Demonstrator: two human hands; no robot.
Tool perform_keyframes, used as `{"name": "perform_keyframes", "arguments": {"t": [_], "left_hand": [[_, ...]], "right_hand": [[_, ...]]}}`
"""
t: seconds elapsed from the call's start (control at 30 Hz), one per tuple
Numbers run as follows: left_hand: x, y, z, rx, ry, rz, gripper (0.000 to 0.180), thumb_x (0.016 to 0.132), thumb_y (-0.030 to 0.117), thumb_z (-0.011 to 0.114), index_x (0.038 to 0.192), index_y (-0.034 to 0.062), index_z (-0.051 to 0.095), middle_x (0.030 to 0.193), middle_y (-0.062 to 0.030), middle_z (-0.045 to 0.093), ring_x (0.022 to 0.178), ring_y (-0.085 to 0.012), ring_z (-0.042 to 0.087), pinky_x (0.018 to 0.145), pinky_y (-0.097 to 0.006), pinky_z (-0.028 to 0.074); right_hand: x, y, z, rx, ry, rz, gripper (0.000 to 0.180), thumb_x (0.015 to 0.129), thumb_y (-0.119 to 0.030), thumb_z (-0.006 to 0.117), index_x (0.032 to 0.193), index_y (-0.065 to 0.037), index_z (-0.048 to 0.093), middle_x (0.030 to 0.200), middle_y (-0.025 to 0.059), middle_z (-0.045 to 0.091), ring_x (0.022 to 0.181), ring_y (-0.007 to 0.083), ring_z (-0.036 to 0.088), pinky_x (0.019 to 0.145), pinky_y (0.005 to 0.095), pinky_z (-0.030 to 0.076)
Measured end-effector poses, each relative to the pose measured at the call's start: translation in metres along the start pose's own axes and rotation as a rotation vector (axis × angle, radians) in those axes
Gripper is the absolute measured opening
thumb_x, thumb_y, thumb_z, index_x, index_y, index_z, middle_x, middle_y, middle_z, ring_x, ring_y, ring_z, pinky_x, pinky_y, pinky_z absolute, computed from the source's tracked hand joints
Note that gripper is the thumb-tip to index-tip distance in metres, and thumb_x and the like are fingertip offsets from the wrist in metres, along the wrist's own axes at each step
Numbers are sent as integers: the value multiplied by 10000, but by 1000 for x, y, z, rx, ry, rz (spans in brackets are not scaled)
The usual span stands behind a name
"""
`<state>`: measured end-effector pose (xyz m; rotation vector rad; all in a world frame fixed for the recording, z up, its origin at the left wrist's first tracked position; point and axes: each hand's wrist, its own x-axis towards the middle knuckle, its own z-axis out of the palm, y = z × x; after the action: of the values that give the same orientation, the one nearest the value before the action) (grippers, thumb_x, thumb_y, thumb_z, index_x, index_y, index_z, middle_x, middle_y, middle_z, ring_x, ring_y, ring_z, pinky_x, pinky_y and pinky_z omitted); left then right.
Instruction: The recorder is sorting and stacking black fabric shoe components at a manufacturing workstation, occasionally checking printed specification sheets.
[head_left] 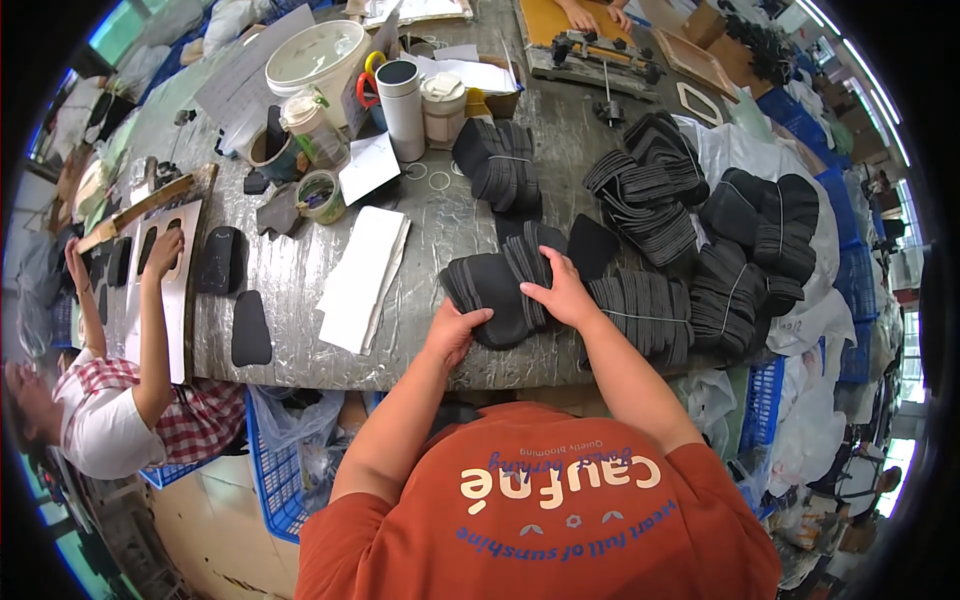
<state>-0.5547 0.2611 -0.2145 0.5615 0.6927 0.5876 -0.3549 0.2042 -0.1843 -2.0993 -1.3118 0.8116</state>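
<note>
A loose stack of flat black pads (490, 285) lies fanned near the table's front edge, between my two hands. My left hand (458, 332) grips its left side, the thumb lying over the top pad. On the stack's right side, my right hand (560, 290) has its thumb and fingers closed around the pads. Just behind sits a bundle of black pads (503, 170) with a pale band around it. A single dark pad (593, 246) rests beyond my right hand. Several more bundles (648, 315) are piled to the right, some banded.
Folded white sheets (365, 280) lie left of my hands. Behind them stand a white tumbler (402, 110), jars and a white bucket (315, 60). At left, a co-worker's hand (165, 252) touches a white board with cut-outs. Far back, another person's hands are near a metal clamp frame (595, 60).
</note>
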Motion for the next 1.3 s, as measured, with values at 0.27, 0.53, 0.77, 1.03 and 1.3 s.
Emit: {"name": "perform_keyframes", "arguments": {"t": [0.27,0.53,0.77,1.03,1.3], "left_hand": [[10,-1,21,290,90,165,578,663,4,724,1165,-4,438,1071,-105,575,989,-211,560,854,-333,465],[16,-15,3,704,432,328,707,638,87,768,1211,-23,369,1081,-150,555,991,-261,550,859,-360,452],[4,21,20,1442,412,938,615,654,225,757,1152,-13,486,1017,-150,574,981,-336,522,847,-391,414],[24,20,27,1448,391,467,336,703,192,690,998,66,588,802,-77,607,729,-254,596,659,-349,471],[19,33,12,734,203,242,149,763,62,625,881,25,541,737,-16,563,652,-99,534,583,-237,433]], "right_hand": [[-8,-12,9,-141,18,-24,893,638,-333,757,1342,-64,278,1321,226,306,1208,408,317,1006,434,306],[-7,-12,10,-148,28,-13,927,604,-293,779,1341,-65,266,1324,258,289,1201,431,311,999,457,310],[-11,-17,16,-139,75,3,770,694,-133,623,1349,-50,227,1300,280,315,1162,454,344,995,460,309],[-21,-14,-5,14,203,-126,713,729,45,457,1370,-42,155,1277,293,328,1143,431,412,970,389,371],[-49,-45,-18,-311,474,-343,601,695,22,559,1261,-67,380,1272,211,331,1163,448,314,956,491,326]]}}
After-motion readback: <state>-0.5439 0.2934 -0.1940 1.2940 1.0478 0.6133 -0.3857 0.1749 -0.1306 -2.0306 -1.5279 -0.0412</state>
